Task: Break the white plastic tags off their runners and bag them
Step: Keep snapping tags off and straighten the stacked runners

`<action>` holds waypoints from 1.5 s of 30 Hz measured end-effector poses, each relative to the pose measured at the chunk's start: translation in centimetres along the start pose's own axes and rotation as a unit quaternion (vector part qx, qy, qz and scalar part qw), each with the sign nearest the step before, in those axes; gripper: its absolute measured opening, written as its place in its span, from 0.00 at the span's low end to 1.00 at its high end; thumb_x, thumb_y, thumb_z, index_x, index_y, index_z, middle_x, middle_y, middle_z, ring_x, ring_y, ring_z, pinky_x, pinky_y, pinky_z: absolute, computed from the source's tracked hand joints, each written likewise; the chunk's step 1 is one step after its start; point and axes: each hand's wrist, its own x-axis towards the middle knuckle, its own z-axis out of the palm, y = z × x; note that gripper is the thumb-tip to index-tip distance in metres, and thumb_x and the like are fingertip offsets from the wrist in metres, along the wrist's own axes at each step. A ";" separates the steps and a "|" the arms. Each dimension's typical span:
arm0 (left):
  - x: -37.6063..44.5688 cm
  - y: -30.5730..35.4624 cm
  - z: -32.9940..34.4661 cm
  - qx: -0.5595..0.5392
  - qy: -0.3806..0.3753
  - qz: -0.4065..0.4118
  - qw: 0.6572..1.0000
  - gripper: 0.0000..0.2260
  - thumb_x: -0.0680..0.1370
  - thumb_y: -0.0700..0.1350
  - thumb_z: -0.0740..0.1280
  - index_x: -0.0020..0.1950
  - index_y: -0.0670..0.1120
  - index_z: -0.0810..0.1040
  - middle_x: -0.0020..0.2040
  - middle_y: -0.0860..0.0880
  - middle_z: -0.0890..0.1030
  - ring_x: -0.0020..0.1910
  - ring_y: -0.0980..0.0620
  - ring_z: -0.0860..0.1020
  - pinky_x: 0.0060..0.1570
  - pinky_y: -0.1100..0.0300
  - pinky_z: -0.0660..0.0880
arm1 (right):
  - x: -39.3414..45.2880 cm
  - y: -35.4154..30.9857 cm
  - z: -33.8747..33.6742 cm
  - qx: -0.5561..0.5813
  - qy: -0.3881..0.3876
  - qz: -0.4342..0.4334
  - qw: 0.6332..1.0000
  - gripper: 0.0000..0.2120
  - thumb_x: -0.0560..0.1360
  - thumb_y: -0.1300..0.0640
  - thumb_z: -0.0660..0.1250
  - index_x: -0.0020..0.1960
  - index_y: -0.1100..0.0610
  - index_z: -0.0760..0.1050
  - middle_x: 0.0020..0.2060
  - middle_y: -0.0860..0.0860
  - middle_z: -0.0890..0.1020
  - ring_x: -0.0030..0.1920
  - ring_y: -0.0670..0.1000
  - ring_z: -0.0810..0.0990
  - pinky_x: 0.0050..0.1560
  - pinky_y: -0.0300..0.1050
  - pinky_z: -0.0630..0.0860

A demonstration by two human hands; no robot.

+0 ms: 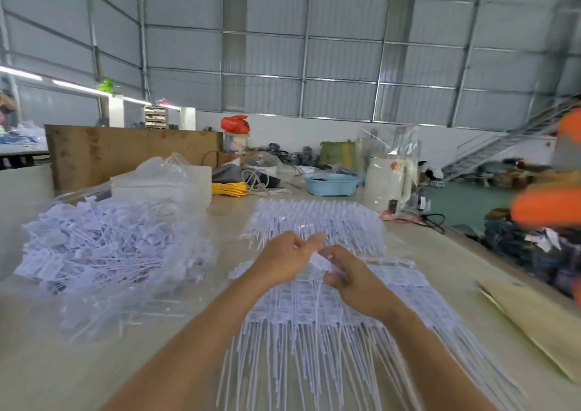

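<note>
A clear bag (103,253) of loose white tags is lying at your left on the table (94,363). Your left hand (284,261) is curling its fingers, thumb pointing right, seemingly gripping nothing. Your right hand (352,277) is pinching one white tag (320,261) above the blurred stack of tag runners (314,316) spreading toward you.

Both bare forearms extended forward, hands meeting at centre.
Left hand (283,258) loosely curled, thumb pointing toward the right; right hand (349,274) curled, fingers pinching; whether the left grips anything is unclear.
</note>
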 end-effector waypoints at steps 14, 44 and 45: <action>-0.1 -4.0 6.2 -0.138 0.031 0.038 0.989 0.16 0.81 0.49 0.61 0.35 0.45 0.72 0.25 0.50 0.76 0.20 0.55 0.72 0.25 0.61 0.70 | 0.2 1.5 -0.2 -0.052 -0.006 0.087 0.995 0.15 0.79 0.55 0.62 0.42 0.68 0.75 0.34 0.62 0.77 0.30 0.50 0.71 0.36 0.44 0.70; -0.6 -3.0 5.1 -0.393 -0.020 -0.089 0.915 0.15 0.81 0.49 0.60 0.43 0.39 0.74 0.29 0.43 0.73 0.20 0.54 0.69 0.20 0.65 0.63 | 0.3 -0.4 0.1 0.020 0.076 0.019 0.997 0.16 0.75 0.66 0.66 0.60 0.55 0.72 0.51 0.52 0.72 0.44 0.46 0.73 0.47 0.35 0.73; -0.5 -3.2 4.8 -0.408 -0.007 -0.088 0.909 0.14 0.82 0.48 0.60 0.43 0.40 0.74 0.30 0.43 0.72 0.20 0.54 0.68 0.19 0.66 0.63 | 0.4 -0.1 0.0 0.022 0.078 0.031 0.996 0.14 0.75 0.63 0.67 0.59 0.55 0.73 0.50 0.50 0.73 0.44 0.45 0.73 0.49 0.38 0.73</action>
